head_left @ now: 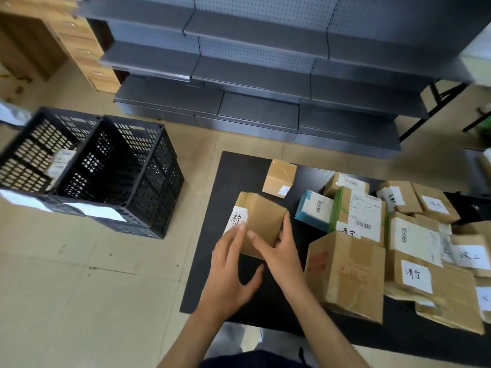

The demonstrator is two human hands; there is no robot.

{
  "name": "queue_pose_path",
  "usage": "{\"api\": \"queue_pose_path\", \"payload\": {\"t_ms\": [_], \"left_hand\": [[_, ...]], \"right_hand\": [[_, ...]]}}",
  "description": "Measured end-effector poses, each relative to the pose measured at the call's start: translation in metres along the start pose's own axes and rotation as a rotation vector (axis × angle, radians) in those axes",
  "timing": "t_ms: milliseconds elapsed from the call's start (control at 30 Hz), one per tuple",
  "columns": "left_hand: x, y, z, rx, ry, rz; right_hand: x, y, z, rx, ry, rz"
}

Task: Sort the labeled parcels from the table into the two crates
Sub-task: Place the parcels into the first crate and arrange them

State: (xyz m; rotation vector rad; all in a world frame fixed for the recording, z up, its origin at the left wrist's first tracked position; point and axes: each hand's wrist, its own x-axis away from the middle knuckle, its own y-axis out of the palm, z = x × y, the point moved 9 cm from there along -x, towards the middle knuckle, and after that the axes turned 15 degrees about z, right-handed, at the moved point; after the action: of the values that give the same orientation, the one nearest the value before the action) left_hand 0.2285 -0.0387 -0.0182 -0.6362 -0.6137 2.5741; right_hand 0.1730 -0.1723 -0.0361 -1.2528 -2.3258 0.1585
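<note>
Labeled brown parcel (261,224) on black table (228,176), two black crates (87,168) left

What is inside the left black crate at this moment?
Through the left crate's slotted wall, a few pale labeled parcels show, lying low inside. Their number and the crate floor are hidden by the walls. The right crate beside it shows no parcels.
</note>
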Motion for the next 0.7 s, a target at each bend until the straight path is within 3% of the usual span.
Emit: {"api": "queue_pose_path", "payload": {"t_ms": [267,433,700], "left_hand": [[0.005,-0.008,-0.007,0.164,-0.164,-0.159],[-0.009,-0.015,-0.032,0.134,-0.255,-0.055],[-0.012,-0.004,-0.042,0.555,-0.633,-0.193]], "right_hand": [[0.006,0.002,0.003,0.032,0.054,0.079],[0.006,-0.003,0.01,-0.069,0.108,0.04],[0.015,0.0,0.006,-0.193,0.084,-0.081]]}}
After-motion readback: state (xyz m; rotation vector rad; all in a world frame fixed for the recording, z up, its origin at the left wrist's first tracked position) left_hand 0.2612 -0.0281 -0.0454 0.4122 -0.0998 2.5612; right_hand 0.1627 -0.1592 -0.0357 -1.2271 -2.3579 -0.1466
